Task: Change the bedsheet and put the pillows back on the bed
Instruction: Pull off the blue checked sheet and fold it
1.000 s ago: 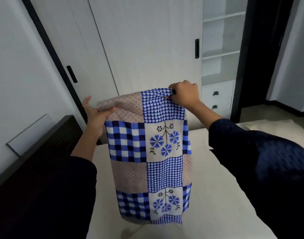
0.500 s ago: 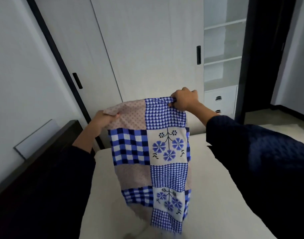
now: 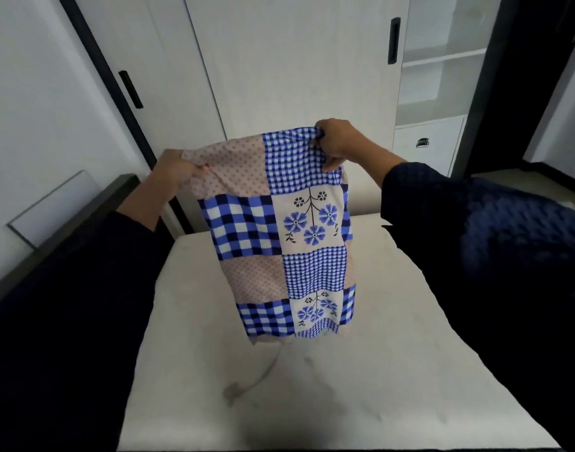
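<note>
Both my hands hold the folded patchwork bedsheet [image 3: 279, 230] by its top corners. My left hand [image 3: 176, 172] pinches one, my right hand [image 3: 336, 141] fists the other, above the bare mattress [image 3: 361, 386].

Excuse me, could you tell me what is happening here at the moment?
A person is holding a folded blue patchwork bedsheet up over the bare mattress. The left grip pinches one top corner and the right grip clutches the other. The bedsheet hangs down, not yet spread out.
</note>
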